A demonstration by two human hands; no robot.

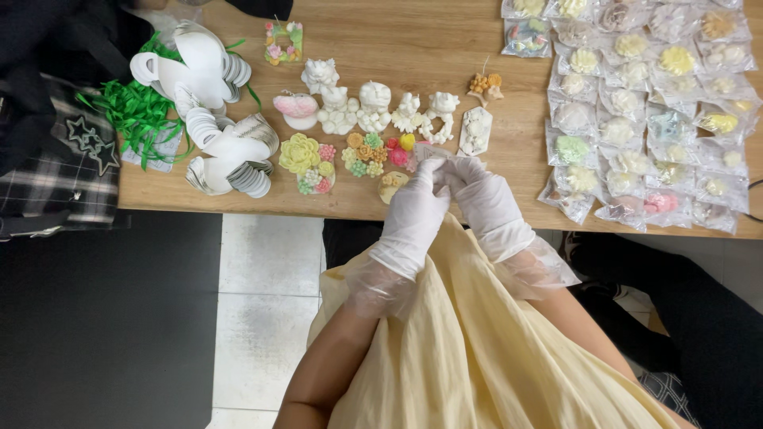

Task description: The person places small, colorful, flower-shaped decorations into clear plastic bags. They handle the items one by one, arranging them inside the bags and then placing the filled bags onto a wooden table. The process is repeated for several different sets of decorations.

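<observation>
My left hand [417, 205] and my right hand [485, 195] wear thin white gloves and meet at the near edge of a wooden table [397, 48]. Between their fingertips they pinch a small clear plastic bag [433, 152]. What is inside the bag is hidden. Just beyond the fingers lie small coloured flower-shaped pieces [367, 155] and a round tan piece [391, 184]. A row of white moulded figures [373, 107] stands farther back.
Many bagged pieces [644, 111] lie in rows at the right. Stacks of white round tags [218, 119] and green ribbon [139, 115] sit at the left. A person in dark plaid clothing [48, 167] is at the far left. My yellow skirt [477, 357] fills the foreground.
</observation>
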